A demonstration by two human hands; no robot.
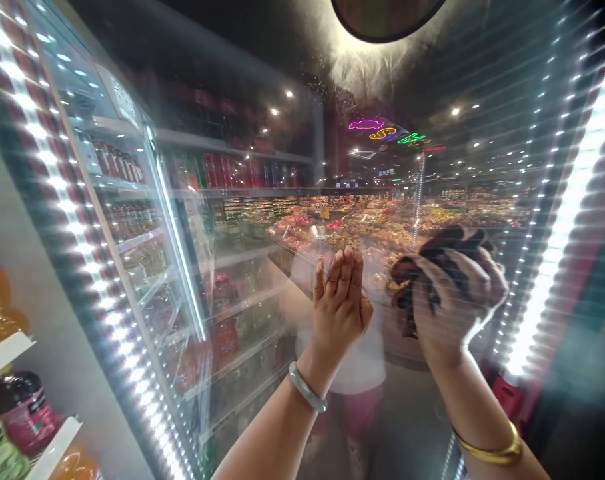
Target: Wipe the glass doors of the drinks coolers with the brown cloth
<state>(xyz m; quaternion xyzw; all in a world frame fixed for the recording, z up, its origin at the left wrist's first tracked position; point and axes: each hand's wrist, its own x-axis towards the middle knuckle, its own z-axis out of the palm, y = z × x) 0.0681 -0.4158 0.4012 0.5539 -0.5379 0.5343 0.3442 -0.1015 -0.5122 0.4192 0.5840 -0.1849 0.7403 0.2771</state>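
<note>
We cannot reach through the glass pane (262, 293); across it, a gap lies free between our left hand (340, 293) and right hand (450, 303). A light strip (567, 220) bounds our right, bottles (30, 413) the far left.

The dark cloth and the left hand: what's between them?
In the head view, only a strip of glass lies between the left hand and the dark cloth in the right hand.

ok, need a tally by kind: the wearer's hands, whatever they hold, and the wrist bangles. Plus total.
Hands: 2 (left hand, flat with fingers extended; right hand, gripping)
Cloths: 1 (dark crumpled cloth, in the right hand)
Bangles: 2 (pale bangle, left wrist; gold bangle, right wrist)
Total: 5
</note>
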